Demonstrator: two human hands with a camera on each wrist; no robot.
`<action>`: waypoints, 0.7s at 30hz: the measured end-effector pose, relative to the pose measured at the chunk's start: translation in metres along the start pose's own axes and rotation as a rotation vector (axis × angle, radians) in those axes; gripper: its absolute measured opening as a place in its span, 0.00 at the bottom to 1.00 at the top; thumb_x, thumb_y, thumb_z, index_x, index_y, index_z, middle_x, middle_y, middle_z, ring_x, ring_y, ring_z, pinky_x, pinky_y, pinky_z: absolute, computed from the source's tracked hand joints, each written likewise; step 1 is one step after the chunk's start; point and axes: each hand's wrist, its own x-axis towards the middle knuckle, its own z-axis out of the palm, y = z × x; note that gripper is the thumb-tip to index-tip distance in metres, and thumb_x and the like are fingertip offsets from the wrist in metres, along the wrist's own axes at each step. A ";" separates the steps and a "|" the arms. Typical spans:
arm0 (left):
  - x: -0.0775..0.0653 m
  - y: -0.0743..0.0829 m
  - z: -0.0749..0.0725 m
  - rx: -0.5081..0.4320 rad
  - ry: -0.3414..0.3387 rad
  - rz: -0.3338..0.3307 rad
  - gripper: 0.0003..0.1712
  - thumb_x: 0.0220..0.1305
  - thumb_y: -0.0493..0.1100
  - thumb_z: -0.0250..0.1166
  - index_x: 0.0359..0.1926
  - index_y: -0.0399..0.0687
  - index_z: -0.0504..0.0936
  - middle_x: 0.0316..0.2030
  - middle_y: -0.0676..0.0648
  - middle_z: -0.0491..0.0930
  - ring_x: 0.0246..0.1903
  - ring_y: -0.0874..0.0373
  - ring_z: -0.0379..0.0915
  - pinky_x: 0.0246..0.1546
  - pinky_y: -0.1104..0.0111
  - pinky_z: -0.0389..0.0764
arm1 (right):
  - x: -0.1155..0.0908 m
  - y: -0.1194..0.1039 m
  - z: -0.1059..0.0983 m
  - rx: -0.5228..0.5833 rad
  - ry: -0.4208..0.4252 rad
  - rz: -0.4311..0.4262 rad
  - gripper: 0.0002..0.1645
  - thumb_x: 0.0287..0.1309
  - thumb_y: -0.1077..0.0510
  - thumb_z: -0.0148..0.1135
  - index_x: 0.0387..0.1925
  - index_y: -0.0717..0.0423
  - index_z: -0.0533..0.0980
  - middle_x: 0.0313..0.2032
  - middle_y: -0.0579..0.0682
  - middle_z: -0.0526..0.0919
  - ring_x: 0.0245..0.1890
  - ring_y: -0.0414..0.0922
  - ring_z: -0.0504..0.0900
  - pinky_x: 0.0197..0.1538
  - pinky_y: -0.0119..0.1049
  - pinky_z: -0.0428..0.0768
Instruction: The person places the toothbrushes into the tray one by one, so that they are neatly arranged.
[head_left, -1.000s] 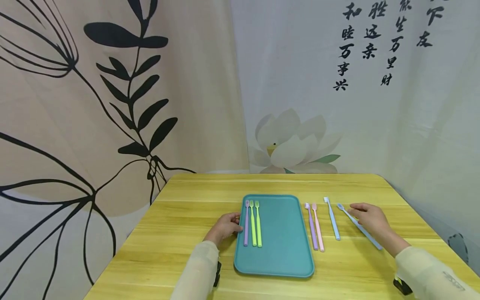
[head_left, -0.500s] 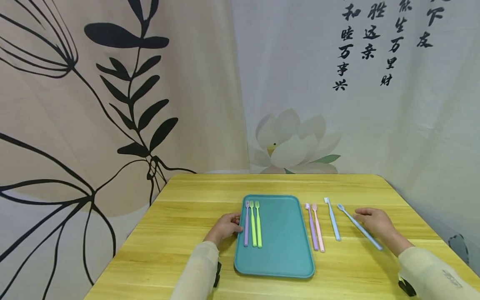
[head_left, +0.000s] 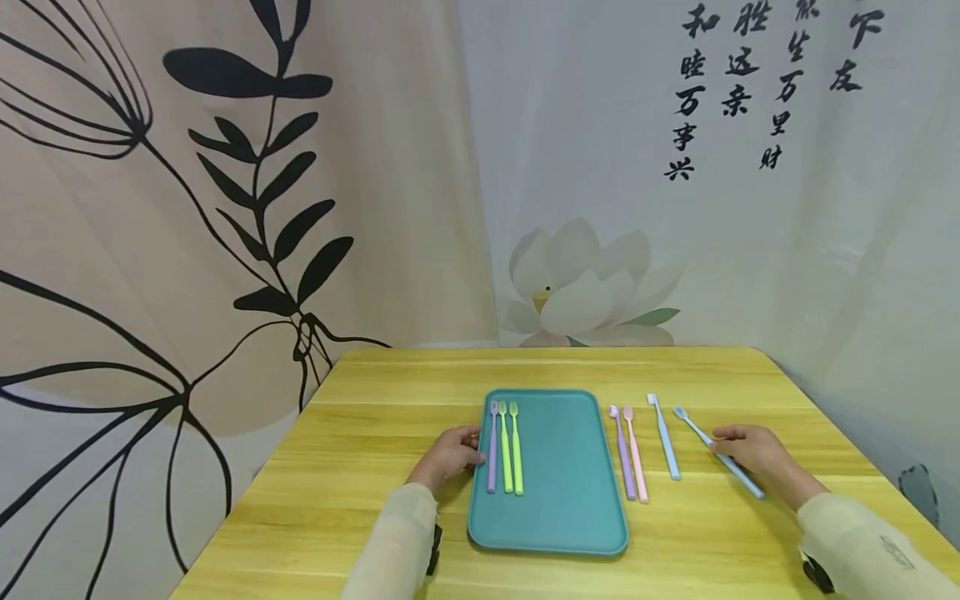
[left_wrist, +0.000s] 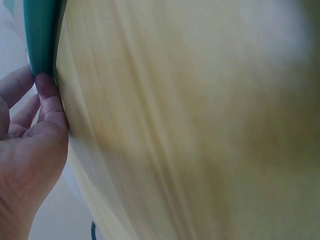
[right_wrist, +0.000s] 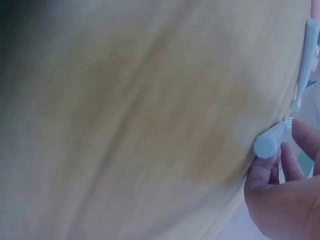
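Note:
A teal tray (head_left: 562, 508) lies on the table, with a purple toothbrush (head_left: 492, 454) and two lime-green toothbrushes (head_left: 517, 458) side by side along its left part. My left hand (head_left: 447, 456) holds the tray's left edge; the left wrist view shows thumb and fingers at its teal rim (left_wrist: 42, 40). At the far right, my right hand (head_left: 750, 450) has thumb and fingers around the middle of a slanted light-blue toothbrush (head_left: 738, 477). In the right wrist view, that toothbrush's handle end (right_wrist: 266, 146) points at the camera, close to the tabletop, with the thumb against it.
Right of the tray lie a purple toothbrush (head_left: 624, 458), a pink toothbrush (head_left: 637, 458) and another light-blue toothbrush (head_left: 664, 442), roughly parallel. All rest on the yellow wooden table (head_left: 360, 467). A printed curtain (head_left: 405, 183) hangs behind its far edge.
My right hand first draws back slightly to the right, then comes down onto the slanted light-blue toothbrush, its fingers now overlapping the handle. The left hand and the tray stay put.

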 end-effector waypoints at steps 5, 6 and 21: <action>0.001 0.001 0.000 0.003 0.004 0.005 0.33 0.61 0.28 0.65 0.68 0.34 0.69 0.45 0.41 0.74 0.43 0.52 0.71 0.47 0.62 0.77 | 0.003 0.001 -0.002 -0.030 0.000 -0.027 0.31 0.62 0.54 0.65 0.57 0.74 0.73 0.48 0.67 0.81 0.37 0.45 0.80 0.38 0.38 0.77; 0.001 0.001 0.000 0.002 0.004 0.000 0.34 0.61 0.29 0.65 0.68 0.35 0.69 0.45 0.42 0.74 0.43 0.52 0.71 0.47 0.62 0.76 | 0.003 0.001 -0.002 -0.039 0.001 -0.031 0.30 0.62 0.54 0.66 0.57 0.74 0.73 0.48 0.67 0.81 0.37 0.46 0.80 0.38 0.38 0.77; 0.000 0.002 0.004 -0.007 0.003 0.015 0.34 0.60 0.27 0.65 0.68 0.32 0.68 0.44 0.41 0.74 0.42 0.52 0.70 0.45 0.63 0.76 | 0.004 -0.002 -0.003 -0.134 -0.017 -0.038 0.22 0.63 0.57 0.63 0.51 0.73 0.78 0.43 0.65 0.82 0.38 0.51 0.79 0.37 0.42 0.77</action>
